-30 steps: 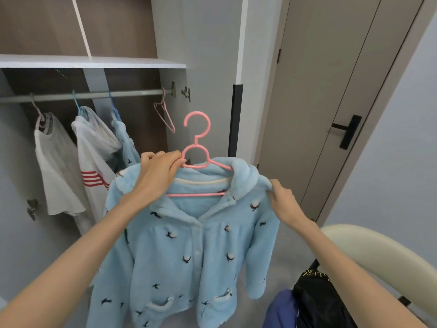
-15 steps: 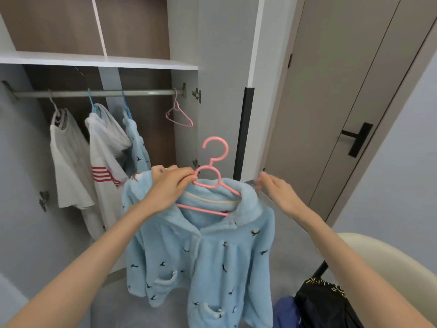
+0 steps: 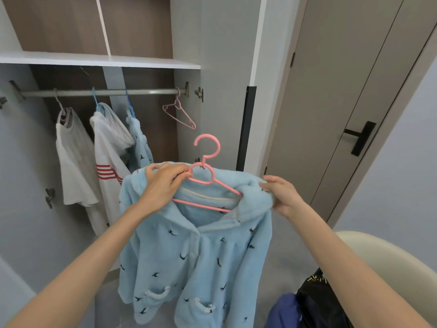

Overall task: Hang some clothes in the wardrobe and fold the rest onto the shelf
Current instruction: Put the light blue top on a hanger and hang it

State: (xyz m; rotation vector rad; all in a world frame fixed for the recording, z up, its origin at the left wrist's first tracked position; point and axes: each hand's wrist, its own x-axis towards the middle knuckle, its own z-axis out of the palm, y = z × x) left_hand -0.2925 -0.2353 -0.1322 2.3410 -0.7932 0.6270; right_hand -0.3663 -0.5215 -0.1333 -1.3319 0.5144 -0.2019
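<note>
While left hand [image 3: 163, 185] grips hanger [image 3: 203, 162], jacket [image 3: 201, 256] hangs.

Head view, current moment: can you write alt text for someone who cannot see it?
A person's left hand grips a pink hanger carrying a light blue fleece jacket, while the right hand pinches the jacket's shoulder. Behind, an open wardrobe's rail holds three hung garments and an empty pink hanger.

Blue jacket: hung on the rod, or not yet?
Not hung. The jacket is on a hanger whose hook is free below the rod; left hand grips the hanger, right hand holds the collar.
</note>
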